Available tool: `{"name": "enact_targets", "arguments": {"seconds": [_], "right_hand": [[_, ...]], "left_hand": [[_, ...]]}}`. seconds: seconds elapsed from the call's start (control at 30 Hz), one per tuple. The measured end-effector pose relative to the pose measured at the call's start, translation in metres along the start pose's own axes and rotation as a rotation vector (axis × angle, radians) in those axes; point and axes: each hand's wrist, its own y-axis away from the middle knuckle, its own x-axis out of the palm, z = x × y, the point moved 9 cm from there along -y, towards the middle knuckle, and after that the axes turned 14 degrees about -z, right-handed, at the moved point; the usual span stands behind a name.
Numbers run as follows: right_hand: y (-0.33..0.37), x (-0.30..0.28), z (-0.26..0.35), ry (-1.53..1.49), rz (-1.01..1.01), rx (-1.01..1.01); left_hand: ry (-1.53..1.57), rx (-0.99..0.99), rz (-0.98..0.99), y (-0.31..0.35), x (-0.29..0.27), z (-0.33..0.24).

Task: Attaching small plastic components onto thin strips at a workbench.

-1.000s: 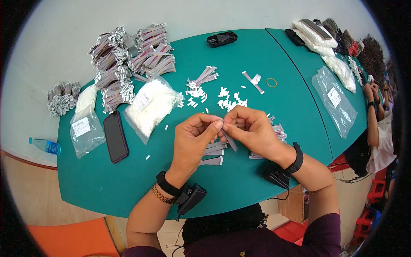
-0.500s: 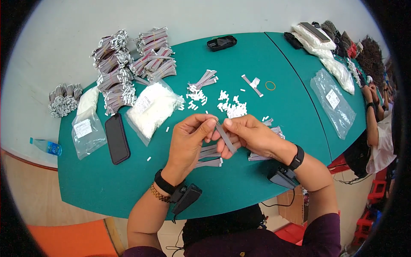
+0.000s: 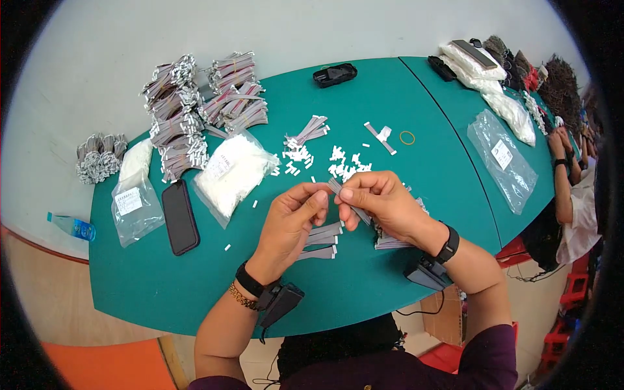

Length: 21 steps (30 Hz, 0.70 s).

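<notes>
Shifting from the pinch of the left hand (image 3: pixel 294 216), a grey ribbon cable (image 3: pixel 335 185) is being gripped by the right hand (image 3: pixel 391 203), nearside of the white connector pile (image 3: pixel 349 168). The left fingertips are being held narrow, any contact being untellable; support is seemingly being passed rightward.

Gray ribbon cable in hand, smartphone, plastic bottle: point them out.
Gray ribbon cable (image 3: pixel 335 186): head view, exposed upper end.
Smartphone (image 3: pixel 181 218): head view, middle of dark screen.
Plastic bottle (image 3: pixel 73 226): head view, middle of its side.
</notes>
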Motion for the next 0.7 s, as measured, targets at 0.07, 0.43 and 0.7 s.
{"name": "enact_targets", "arguments": {"seconds": [0.07,0.43,0.7], "right_hand": [[0.000,-0.001,0.003,0.030,-0.026,-0.036],[0.004,0.009,-0.015,-0.117,0.150,0.137],[0.005,0.009,-0.014,-0.050,0.176,0.146]], "left_hand": [[-0.020,0.036,-0.003,0.000,0.000,-0.003],[-0.159,0.172,0.030,0.002,0.007,-0.015],[-0.225,0.219,0.072,0.003,0.007,-0.016]]}}
